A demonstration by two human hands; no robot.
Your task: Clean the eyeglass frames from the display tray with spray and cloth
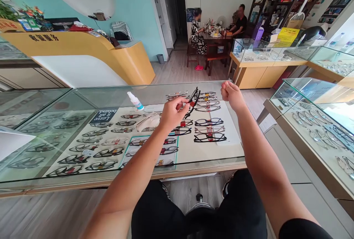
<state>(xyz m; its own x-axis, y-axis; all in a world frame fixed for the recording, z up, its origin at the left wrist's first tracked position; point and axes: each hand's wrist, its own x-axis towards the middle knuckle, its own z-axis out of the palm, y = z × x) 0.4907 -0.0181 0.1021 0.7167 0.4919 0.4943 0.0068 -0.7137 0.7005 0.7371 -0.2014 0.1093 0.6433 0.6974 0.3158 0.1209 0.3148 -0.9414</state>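
Head view, left hand (174, 112): pinches black-framed glasses (197, 98), raised above the rows, apparently to clear their neighbours.
Right hand (231, 93): fingers curled together near the counter's far edge; whether they hold anything, I cannot tell.
Rows of glasses (210, 137): ranked in columns, probably so each lifts singly.
Counter (204, 152): bare strip before the near edge leaves room.

Bottle (135, 101) on tabletop (190, 153), left of eyeglasses (193, 94) in left hand (173, 113). Display case (286, 106) to right of tabletop. Bin (160, 59) on floor (177, 72) behind tabletop.
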